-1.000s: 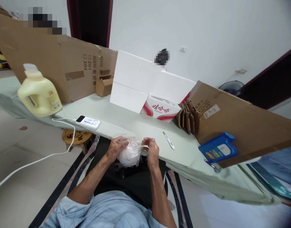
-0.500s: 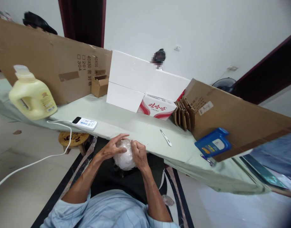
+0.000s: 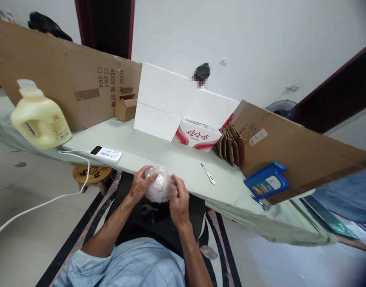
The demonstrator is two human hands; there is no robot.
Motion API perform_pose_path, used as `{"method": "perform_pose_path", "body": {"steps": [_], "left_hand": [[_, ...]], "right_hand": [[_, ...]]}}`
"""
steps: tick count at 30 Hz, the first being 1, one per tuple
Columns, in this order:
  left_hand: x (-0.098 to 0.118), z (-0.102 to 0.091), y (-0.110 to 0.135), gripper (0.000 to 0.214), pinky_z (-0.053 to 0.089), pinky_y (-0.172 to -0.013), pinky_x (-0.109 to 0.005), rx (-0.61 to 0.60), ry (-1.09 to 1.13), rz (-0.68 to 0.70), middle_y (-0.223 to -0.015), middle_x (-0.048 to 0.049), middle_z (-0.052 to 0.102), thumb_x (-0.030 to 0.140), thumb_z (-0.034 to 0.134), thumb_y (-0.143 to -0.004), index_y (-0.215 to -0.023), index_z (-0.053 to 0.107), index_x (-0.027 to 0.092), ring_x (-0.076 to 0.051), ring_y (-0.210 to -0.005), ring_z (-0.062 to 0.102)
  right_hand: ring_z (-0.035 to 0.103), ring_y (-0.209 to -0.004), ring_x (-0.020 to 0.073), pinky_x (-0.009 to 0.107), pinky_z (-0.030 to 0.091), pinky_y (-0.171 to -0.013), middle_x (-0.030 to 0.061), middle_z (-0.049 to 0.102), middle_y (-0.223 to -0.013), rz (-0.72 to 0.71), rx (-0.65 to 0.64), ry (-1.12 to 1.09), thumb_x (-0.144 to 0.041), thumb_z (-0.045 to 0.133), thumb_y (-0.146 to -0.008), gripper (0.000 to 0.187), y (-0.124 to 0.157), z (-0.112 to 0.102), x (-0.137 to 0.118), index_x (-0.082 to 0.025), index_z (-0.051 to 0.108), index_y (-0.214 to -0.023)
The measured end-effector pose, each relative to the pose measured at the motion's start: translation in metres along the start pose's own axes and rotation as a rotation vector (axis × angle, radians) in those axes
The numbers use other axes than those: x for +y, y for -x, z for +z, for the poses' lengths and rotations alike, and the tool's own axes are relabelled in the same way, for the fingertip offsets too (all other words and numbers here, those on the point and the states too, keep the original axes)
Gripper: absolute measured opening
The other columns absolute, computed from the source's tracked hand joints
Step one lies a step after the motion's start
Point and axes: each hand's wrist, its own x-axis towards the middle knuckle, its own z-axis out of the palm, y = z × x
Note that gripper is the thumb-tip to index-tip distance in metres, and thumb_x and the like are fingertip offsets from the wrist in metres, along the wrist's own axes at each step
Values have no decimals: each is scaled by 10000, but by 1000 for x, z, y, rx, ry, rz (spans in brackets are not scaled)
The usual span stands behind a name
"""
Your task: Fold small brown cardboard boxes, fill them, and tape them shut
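Note:
A round white bundle wrapped in clear plastic [image 3: 159, 187] is held above my lap, at the near edge of the table. My left hand [image 3: 142, 184] wraps round its left side, with the thumb lying over the top. On the other side, my right hand [image 3: 178, 195] has bent fingers pinched at the bundle's edge, seemingly on the plastic. What lies inside the wrapping is hard to make out. A white utility knife [image 3: 208, 174] lies on the green-covered table [image 3: 159, 154] to the right of the bundle.
A white device [image 3: 106, 154] with a cable and a yellow detergent jug [image 3: 41, 119] stand left. Cardboard panels [image 3: 302, 151], a white board [image 3: 183, 95] and a red-and-white box [image 3: 197, 134] line the back. A blue bottle [image 3: 268, 181] and a pen [image 3: 259, 202] are right. Another person's head shows behind.
The bundle has risen slightly and turned, showing more of its glossy plastic top. My right hand has shifted from its top to its right edge; my left hand has moved round the left side.

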Motion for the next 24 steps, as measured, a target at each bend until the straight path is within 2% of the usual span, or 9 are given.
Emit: {"method": "perform_pose_path", "body": {"steps": [2, 5, 9, 13, 14, 16, 18, 21, 24], "left_hand": [[0, 4, 3, 607, 540, -752, -245, 22, -3, 9, -947, -24, 729, 648, 858, -751, -1118, 746, 178, -183, -827, 650], [-1, 7, 8, 644, 548, -773, -250, 10, -17, 12, -972, -28, 730, 688, 848, -771, -1149, 726, 180, -191, -855, 660], [2, 1, 8, 762, 583, -795, -298, -99, -42, -2, -1048, -75, 763, 774, 804, -784, -1242, 700, 173, -245, -916, 713], [13, -12, 0, 987, 569, -1039, -378, -203, -98, 34, -1340, -148, 756, 674, 967, -612, -1422, 678, 189, -338, -1231, 702], [16, -14, -2, 967, 561, -1061, -386, -227, -111, 42, -1331, -146, 767, 658, 972, -607, -1409, 701, 190, -343, -1241, 703], [18, -17, -3, 783, 572, -1032, -381, -254, -139, 48, -1203, -123, 810, 635, 942, -656, -1276, 785, 182, -331, -1152, 736], [18, -16, -1, 596, 586, -964, -362, -226, -168, 56, -1077, -95, 822, 593, 905, -713, -1128, 825, 173, -303, -1033, 751], [16, -12, 4, 505, 583, -878, -331, -149, -196, 78, -1010, -73, 816, 537, 872, -745, -1082, 818, 164, -270, -948, 738], [15, -8, 8, 498, 577, -833, -316, -117, -211, 99, -983, -64, 814, 523, 858, -753, -1089, 804, 159, -257, -915, 725]], "right_hand": [[669, -1332, 330, 487, 551, -1131, 167, 688, -1441, -2, -18, 82, -555, 627, -1022, 610, 8, 11, 1, -182, 606, -1505], [664, -1342, 366, 502, 566, -1110, 195, 657, -1489, 50, -9, 201, -539, 736, -933, 783, 11, 22, 2, -166, 512, -1584], [720, -1220, 333, 459, 602, -1034, 169, 722, -1362, 42, 17, 210, -514, 697, -957, 634, 7, 19, 0, -179, 582, -1483], [735, -1164, 301, 418, 611, -1005, 145, 742, -1308, 26, -18, 148, -499, 671, -977, 554, 8, 13, 1, -181, 618, -1427], [732, -1176, 301, 416, 606, -1019, 148, 738, -1321, 17, -48, 136, -501, 669, -978, 564, 9, 13, 2, -177, 614, -1436], [720, -1223, 308, 422, 590, -1059, 160, 726, -1366, 6, -104, 123, -520, 646, -995, 588, 12, 14, 6, -168, 600, -1465], [698, -1285, 327, 448, 566, -1099, 179, 708, -1418, 14, -122, 139, -572, 613, -1014, 632, 14, 14, 9, -160, 582, -1491], [675, -1325, 350, 470, 543, -1104, 197, 695, -1449, 46, -104, 191, -670, 576, -1014, 712, 13, 14, 10, -153, 565, -1504], [742, -1061, 307, 404, 567, -901, 151, 779, -1210, 104, -99, 225, -705, 537, -1018, 646, 12, 13, 5, -165, 623, -1363]]}}
